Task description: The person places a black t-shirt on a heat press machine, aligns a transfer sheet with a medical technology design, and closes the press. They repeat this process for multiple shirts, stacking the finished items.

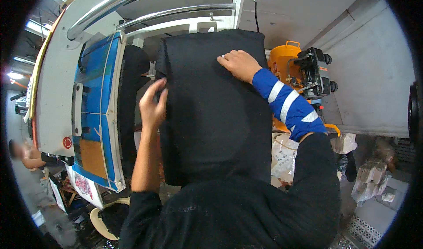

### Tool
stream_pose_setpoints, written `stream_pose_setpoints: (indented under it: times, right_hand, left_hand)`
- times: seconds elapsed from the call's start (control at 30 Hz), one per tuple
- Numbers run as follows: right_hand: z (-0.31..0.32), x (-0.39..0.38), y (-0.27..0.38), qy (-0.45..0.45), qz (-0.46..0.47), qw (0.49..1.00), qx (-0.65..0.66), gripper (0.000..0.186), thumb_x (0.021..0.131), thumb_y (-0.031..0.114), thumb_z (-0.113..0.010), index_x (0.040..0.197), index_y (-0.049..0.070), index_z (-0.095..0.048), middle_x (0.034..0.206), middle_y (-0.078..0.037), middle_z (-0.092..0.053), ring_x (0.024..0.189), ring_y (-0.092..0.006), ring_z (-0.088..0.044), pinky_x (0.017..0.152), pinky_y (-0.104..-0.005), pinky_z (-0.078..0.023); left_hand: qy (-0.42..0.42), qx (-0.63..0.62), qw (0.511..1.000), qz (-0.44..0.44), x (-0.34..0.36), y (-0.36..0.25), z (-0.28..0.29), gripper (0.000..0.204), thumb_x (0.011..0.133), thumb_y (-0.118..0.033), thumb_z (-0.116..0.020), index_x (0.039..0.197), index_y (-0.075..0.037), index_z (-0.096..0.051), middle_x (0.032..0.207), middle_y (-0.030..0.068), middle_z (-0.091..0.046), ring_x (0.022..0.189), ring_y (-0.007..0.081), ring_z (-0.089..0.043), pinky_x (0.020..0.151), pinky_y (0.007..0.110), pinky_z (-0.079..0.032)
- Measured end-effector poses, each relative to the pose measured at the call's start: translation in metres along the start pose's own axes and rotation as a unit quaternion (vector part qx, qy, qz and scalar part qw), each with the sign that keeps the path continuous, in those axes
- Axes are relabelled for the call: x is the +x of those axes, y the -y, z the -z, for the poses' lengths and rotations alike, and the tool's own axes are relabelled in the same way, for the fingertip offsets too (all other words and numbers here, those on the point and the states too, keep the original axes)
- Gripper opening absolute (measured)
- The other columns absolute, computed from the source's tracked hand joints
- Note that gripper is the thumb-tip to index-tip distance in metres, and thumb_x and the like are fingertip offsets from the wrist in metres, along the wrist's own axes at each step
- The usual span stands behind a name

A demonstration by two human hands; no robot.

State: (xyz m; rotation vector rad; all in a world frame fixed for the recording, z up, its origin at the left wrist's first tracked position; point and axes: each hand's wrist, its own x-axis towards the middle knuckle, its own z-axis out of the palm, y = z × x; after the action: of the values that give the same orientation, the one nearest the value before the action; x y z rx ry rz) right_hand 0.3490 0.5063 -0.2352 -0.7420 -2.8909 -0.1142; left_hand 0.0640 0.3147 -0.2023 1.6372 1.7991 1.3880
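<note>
A black cloth (pixel 216 117), smooth and dark, lies spread over a flat, roughly rectangular surface in front of me. On its upper right part rests my right hand (pixel 241 65), fingers curled and closed together. A tiny pale bit shows at those fingertips, too small to name. Beside the cloth's left edge is my left hand (pixel 153 106), its thumb and fingers apart with nothing seen between them. A blue sleeve with white stripes (pixel 286 101) covers my right forearm; my left forearm is bare.
Left of the cloth stands a grey machine (pixel 55 73) with a blue panel (pixel 99 73) and a red button (pixel 67 142). Chrome bars (pixel 176 14) cross beyond the cloth. At right are an orange air compressor (pixel 284 59) and plastic bags (pixel 284 156). A person (pixel 33 156) is at far left.
</note>
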Motion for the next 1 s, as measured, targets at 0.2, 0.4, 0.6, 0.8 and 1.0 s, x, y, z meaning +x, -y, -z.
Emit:
stream_pose_setpoints:
  times: [0.2,0.4,0.6,0.8,1.0]
  right_hand:
    - [0.009,-0.007,0.003,-0.085,-0.191,0.973,0.095,0.03,0.092,0.013,-0.062,0.121,0.013,-0.066,0.101,-0.017,-0.074,0.093,-0.0375,-0.072,0.083,-0.0499,-0.057]
    - [0.012,-0.052,-0.022,-0.322,-0.505,0.781,0.175,0.023,0.083,0.012,-0.066,0.101,0.0,-0.072,0.101,-0.023,-0.072,0.096,-0.0398,-0.069,0.085,-0.0488,-0.054]
    - [0.003,0.081,0.168,0.025,-0.359,0.914,0.184,0.039,0.082,0.013,-0.068,0.118,-0.002,-0.068,0.117,-0.024,-0.064,0.113,-0.047,-0.064,0.097,-0.0492,-0.054]
    - [-0.036,0.193,0.226,-0.134,-0.069,0.761,0.63,0.055,0.082,-0.002,-0.051,0.135,0.008,-0.064,0.134,-0.023,-0.064,0.119,-0.036,-0.066,0.103,-0.0411,-0.052]
    - [-0.003,0.044,0.307,-0.227,-0.257,0.857,0.384,0.048,0.081,-0.001,-0.063,0.129,0.006,-0.065,0.118,-0.019,-0.071,0.104,-0.0328,-0.072,0.091,-0.0406,-0.056]
  left_hand:
    - [-0.127,0.298,0.942,-0.091,-0.087,-0.073,0.157,0.024,0.094,0.001,-0.063,0.117,0.0,-0.071,0.111,0.0155,-0.073,0.104,0.0279,-0.07,0.095,0.037,-0.053]
    - [-0.371,0.447,0.812,0.053,-0.131,-0.046,0.339,0.034,0.1,-0.024,-0.064,0.121,0.003,-0.068,0.124,0.0203,-0.068,0.116,0.0342,-0.063,0.102,0.04,-0.047]
    - [-0.166,0.551,0.815,0.06,-0.126,0.025,0.384,0.053,0.101,-0.048,-0.057,0.107,0.004,-0.07,0.115,0.0225,-0.068,0.108,0.0443,-0.062,0.096,0.054,-0.045]
    - [-0.165,0.605,0.779,0.004,-0.099,0.01,0.355,0.058,0.097,-0.052,-0.058,0.117,0.002,-0.066,0.124,0.0229,-0.066,0.126,0.0453,-0.053,0.112,0.066,-0.027]
    - [-0.098,0.588,0.801,0.058,-0.128,0.008,0.369,0.056,0.085,-0.04,-0.074,0.121,0.001,-0.062,0.124,0.0197,-0.064,0.125,0.0406,-0.054,0.113,0.065,-0.029]
